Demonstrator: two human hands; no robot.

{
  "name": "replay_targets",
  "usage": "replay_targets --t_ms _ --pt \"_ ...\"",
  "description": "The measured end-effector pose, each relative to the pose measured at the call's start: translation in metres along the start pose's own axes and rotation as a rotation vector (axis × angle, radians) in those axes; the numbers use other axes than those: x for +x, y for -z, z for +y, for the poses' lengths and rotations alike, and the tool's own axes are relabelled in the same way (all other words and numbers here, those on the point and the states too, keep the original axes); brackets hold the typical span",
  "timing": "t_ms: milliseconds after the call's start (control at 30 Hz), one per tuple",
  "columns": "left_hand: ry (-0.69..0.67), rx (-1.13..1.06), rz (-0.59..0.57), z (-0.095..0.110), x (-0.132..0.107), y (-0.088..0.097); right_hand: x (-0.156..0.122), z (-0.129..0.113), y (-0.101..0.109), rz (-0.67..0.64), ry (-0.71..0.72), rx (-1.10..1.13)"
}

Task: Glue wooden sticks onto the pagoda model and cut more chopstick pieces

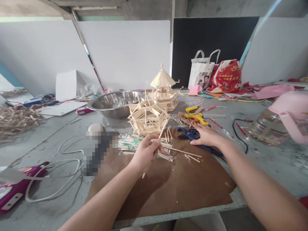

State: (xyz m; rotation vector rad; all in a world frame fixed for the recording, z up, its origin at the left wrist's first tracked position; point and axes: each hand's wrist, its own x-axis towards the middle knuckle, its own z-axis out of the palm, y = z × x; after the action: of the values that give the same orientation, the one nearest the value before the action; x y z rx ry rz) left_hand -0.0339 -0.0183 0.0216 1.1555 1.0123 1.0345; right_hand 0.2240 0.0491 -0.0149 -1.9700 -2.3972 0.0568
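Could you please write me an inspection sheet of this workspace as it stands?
Surface: grey table with a brown mat at the front.
Job's things: stick model, loose stick, blue cutters, wrapped sticks.
Clutter: steel bowl, yellow glue gun, pink-lidded jar, wood scraps.
Grippers: left hand pinches the loose stick, tip at the stick model; right hand lies open on the blue cutters.
Cables: white cable looped at left; black cable at right.
Surroundings: white boards, two bags behind.
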Motion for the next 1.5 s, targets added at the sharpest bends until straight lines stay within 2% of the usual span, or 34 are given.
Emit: replay_targets --t_ms 67,167,300,433,567,700,800,933,1033,1133,1333,1500 --pt "-0.012 0.008 0.0 -0.001 0.0 0.001 -0.002 -0.004 0.002 0.063 0.022 -0.022" --pt "-0.021 0.041 0.006 -0.003 0.001 0.003 -0.006 -0.008 0.008 0.075 0.042 -0.01" --pt "-0.034 0.059 0.004 -0.005 0.0 0.005 -0.014 -0.013 0.021 0.113 0.055 0.143" --pt "-0.051 0.031 0.015 -0.005 -0.001 0.006 -0.019 -0.018 0.028 0.375 0.089 0.396" --pt "-0.07 0.003 0.031 -0.004 -0.001 0.008 -0.017 -0.021 0.024 0.617 0.095 0.671" --pt "-0.082 -0.025 0.045 -0.005 0.0 0.01 -0.016 -0.022 0.023 0.724 0.062 0.939" --pt "-0.087 -0.039 0.048 -0.005 0.0 0.01 -0.016 -0.024 0.026 0.771 -0.046 1.123" --pt "-0.101 -0.035 0.042 -0.004 0.0 0.009 -0.016 -0.026 0.03 0.757 -0.205 1.452" --pt "-0.102 -0.022 0.039 -0.004 -0.001 0.009 -0.015 -0.023 0.033 0.645 -0.131 1.589" --pt "-0.099 -0.009 0.036 -0.003 -0.002 0.009 -0.016 -0.021 0.033 0.471 -0.037 1.531" --pt "-0.102 -0.002 0.018 -0.004 -0.002 0.01 -0.022 -0.026 0.03 0.29 0.097 1.41" --pt "-0.105 -0.025 -0.006 -0.004 -0.003 0.01 -0.024 -0.038 0.03 0.258 0.061 1.564"
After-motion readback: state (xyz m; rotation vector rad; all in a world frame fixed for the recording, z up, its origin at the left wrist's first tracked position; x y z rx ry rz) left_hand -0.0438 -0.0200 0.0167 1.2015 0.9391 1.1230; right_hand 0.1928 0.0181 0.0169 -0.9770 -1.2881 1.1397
